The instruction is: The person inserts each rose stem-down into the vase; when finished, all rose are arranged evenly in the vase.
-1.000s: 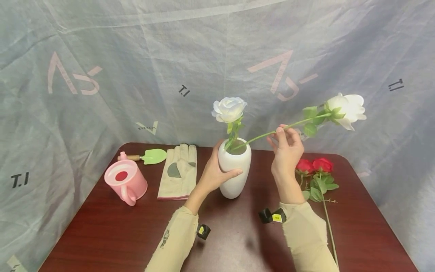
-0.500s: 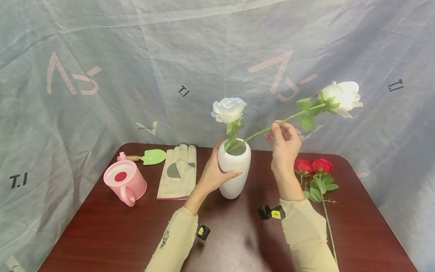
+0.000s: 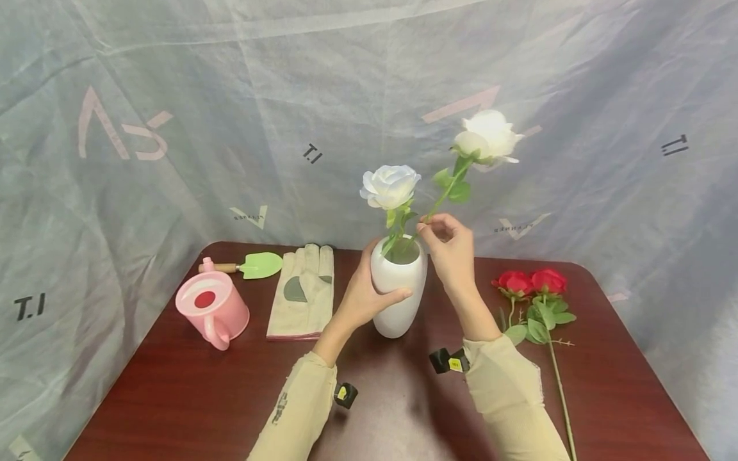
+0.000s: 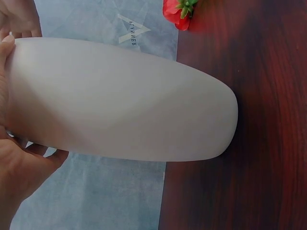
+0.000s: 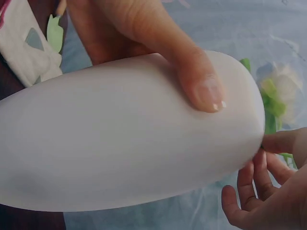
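Observation:
A white vase (image 3: 398, 301) stands upright on the table, and my left hand (image 3: 366, 288) grips its left side with the thumb across the front. One white rose (image 3: 392, 187) rises from the vase mouth. Just above the rim's right side, my right hand (image 3: 452, 246) pinches the green stem of a second white rose (image 3: 489, 137). That stem leans right, its bloom higher than the first, and its lower end dips into the mouth. The right wrist view shows the left thumb (image 5: 206, 91) flat on the vase wall, with the right fingers (image 5: 256, 179) at the rim.
Two red roses (image 3: 548, 282) with long stems lie at the right on the dark red table (image 3: 611, 384). A pink watering can (image 3: 227, 307), a green trowel (image 3: 262, 265) and a beige work glove (image 3: 302, 301) lie at the left. A grey cloth (image 3: 230, 128) hangs behind.
My right hand has moved left and down to the vase rim, and the second white rose has swung from a low slant to a steeper one. The left hand stays on the vase.

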`<state>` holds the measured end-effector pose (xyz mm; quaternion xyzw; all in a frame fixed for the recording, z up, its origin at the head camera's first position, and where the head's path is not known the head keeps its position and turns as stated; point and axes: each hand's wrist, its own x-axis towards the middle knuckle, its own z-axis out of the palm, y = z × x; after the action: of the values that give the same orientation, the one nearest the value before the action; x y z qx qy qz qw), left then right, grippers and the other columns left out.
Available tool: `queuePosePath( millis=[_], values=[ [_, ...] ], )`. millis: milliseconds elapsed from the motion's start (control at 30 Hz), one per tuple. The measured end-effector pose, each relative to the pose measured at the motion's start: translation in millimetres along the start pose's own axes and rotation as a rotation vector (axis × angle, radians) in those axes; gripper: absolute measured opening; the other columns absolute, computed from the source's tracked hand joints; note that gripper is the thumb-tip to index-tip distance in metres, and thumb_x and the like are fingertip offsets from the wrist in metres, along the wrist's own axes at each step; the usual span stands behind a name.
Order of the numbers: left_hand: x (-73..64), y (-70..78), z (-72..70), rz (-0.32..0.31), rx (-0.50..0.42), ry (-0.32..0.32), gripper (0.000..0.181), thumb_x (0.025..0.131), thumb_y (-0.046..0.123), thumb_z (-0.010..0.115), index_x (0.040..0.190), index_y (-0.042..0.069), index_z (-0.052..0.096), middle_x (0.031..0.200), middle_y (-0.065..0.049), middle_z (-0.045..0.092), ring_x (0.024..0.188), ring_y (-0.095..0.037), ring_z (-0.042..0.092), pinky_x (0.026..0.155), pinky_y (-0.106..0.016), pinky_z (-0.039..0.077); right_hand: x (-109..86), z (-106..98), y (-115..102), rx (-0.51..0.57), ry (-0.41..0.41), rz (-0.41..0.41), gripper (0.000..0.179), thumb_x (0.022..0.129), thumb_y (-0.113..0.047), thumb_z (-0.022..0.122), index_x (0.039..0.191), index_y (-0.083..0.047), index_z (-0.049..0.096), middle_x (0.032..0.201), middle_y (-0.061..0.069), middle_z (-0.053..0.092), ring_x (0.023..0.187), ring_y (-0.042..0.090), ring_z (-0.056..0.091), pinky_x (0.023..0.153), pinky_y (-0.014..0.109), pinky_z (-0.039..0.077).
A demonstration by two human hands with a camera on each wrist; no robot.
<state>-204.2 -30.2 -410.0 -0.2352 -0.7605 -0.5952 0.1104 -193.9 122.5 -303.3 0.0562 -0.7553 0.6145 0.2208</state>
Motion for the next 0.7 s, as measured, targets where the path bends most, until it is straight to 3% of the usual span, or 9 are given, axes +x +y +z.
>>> queuePosePath(
  millis=[167, 267, 400, 500, 700],
  values=[
    [-0.1, -0.5, -1.2, -0.015, -0.002, -0.012, 0.098, 0.068, 0.029, 0.083, 0.143, 0.035, 0.021, 0.127, 0.005, 0.047, 0.105, -0.013, 0.052, 0.082, -0.038, 0.045, 4.1, 5, 20, -0.149, -0.060, -0.003, 0.012, 0.084, -0.013, 0.067, 0.087, -0.001, 0.067, 0.089, 0.011, 0.066, 0.080, 0.018, 0.058, 0.066, 0.030, 0.045],
    [-0.2, -0.3, -1.3, -0.014, 0.005, -0.017, 0.098, 0.069, 0.030, 0.083, 0.144, 0.034, 0.019, 0.128, 0.003, 0.046, 0.105, -0.014, 0.052, 0.081, -0.038, 0.046, 2.6, 5, 20, -0.268, -0.128, 0.018, 0.025, 0.084, -0.021, 0.067, 0.100, -0.002, 0.068, 0.107, 0.013, 0.060, 0.097, 0.026, 0.054, 0.077, 0.042, 0.044],
    [-1.5, -0.3, -0.7, -0.012, 0.007, -0.016, 0.098, 0.070, 0.029, 0.082, 0.144, 0.033, 0.019, 0.129, 0.002, 0.045, 0.104, -0.014, 0.052, 0.079, -0.037, 0.046, 0.8, -6, 21, -0.373, -0.319, 0.082, 0.058, 0.085, -0.041, 0.064, 0.126, 0.000, 0.055, 0.134, 0.018, 0.042, 0.121, 0.035, 0.040, 0.093, 0.052, 0.036],
    [-2.4, -0.6, 0.6, -0.012, -0.007, -0.016, 0.098, 0.069, 0.027, 0.083, 0.143, 0.035, 0.020, 0.127, 0.004, 0.047, 0.104, -0.013, 0.052, 0.081, -0.037, 0.046, -5.0, -26, 30, -0.353, -0.405, 0.170, 0.073, 0.086, -0.053, 0.057, 0.134, 0.001, 0.046, 0.139, 0.019, 0.039, 0.127, 0.034, 0.037, 0.099, 0.052, 0.032],
    [-1.8, -0.9, 0.2, -0.015, 0.003, 0.007, 0.098, 0.067, 0.028, 0.084, 0.142, 0.038, 0.022, 0.124, 0.006, 0.050, 0.105, -0.012, 0.052, 0.084, -0.040, 0.044, -32.3, -71, 62, -0.186, -0.391, 0.310, 0.061, 0.095, -0.045, 0.048, 0.127, 0.007, 0.051, 0.126, 0.022, 0.053, 0.118, 0.034, 0.048, 0.096, 0.046, 0.038]
  ],
)
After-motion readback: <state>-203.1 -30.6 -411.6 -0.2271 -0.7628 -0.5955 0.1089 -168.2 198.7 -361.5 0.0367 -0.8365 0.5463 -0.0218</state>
